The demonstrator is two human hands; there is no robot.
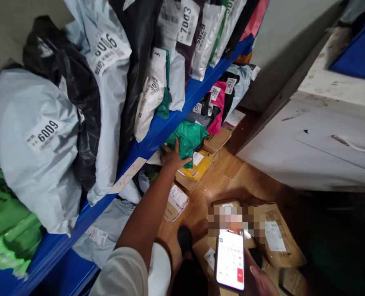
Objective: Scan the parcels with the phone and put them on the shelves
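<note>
My left hand reaches under the edge of the blue shelf. Its fingers are spread against a green plastic mailer bag, touching it without closing round it. Beneath that bag is a yellow parcel with a white label, among brown cartons. Low at the right, my right hand holds a smartphone upright. The phone's lit screen shows a keypad with a red key; its top part is blurred out. Most of the right hand's fingers are hidden behind the phone.
Labelled mailer bags, such as a grey one marked 6009, crowd the blue shelf. More parcels, including a pink bag, sit below. Cartons lie on the wooden floor by my feet. A white drawer cabinet stands at the right.
</note>
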